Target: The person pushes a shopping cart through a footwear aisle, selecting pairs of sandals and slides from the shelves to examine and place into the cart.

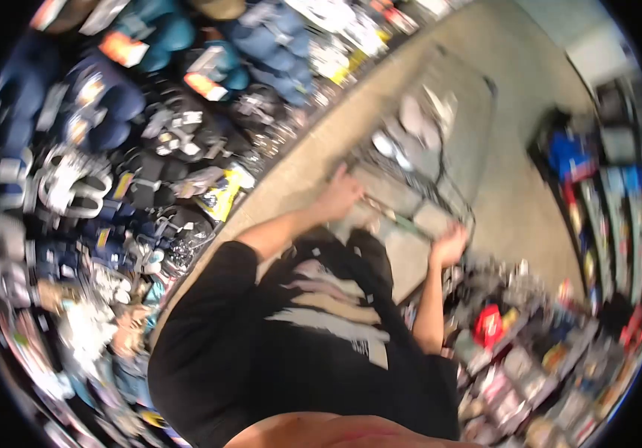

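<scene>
A wire shopping cart (440, 168) stands in front of me, blurred by motion. My left hand (342, 194) is closed around the left end of its handle (399, 218). At the handle's right end, my right hand (451, 243) is closed too. Inside the cart lies a pair of grey and white items (392, 148) that look like shoes or slippers. Beyond them are pale beige-grey items (419, 123) whose kind is too smeared to make out.
Rows of sandals and slippers (104, 104), many tagged, fill the display on my left. A yellow package (225, 196) lies at its edge. Packed goods with a red item (488, 325) are on my right, with more shelves (612, 201) beyond. Tan floor (526, 194) runs between.
</scene>
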Demonstrator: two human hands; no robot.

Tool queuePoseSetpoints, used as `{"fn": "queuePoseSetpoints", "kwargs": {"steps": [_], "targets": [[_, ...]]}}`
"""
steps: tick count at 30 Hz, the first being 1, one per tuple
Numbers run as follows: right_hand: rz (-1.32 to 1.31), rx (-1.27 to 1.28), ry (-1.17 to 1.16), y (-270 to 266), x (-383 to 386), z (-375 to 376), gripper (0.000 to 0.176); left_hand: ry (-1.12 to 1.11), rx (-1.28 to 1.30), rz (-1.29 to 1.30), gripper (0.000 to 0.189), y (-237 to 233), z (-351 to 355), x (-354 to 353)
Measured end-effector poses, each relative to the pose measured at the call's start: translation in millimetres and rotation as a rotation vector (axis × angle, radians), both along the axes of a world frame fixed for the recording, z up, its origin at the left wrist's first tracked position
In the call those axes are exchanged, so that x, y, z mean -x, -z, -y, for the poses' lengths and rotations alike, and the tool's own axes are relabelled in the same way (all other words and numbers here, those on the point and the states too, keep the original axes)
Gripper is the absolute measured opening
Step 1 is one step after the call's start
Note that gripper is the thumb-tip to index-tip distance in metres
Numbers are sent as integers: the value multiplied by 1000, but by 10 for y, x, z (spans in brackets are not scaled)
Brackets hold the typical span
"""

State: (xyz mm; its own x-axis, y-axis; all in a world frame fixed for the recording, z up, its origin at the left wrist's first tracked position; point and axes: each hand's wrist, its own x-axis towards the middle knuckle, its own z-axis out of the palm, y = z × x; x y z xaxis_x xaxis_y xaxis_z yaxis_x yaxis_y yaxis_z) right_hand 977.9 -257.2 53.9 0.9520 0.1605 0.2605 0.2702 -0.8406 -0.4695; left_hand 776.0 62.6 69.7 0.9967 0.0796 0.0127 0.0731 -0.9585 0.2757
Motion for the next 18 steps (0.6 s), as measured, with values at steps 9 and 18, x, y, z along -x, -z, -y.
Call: {"fn": "queuePoseSetpoints", "kwargs": {"steps": [9, 18], "targets": [[78, -8, -31, -238, -717, -68, 14, -1, 431, 62, 29, -195, 93, -624], [49, 17, -90, -225, -1101, -19, 11, -42, 460, -5, 19, -225, 148, -904]]}}
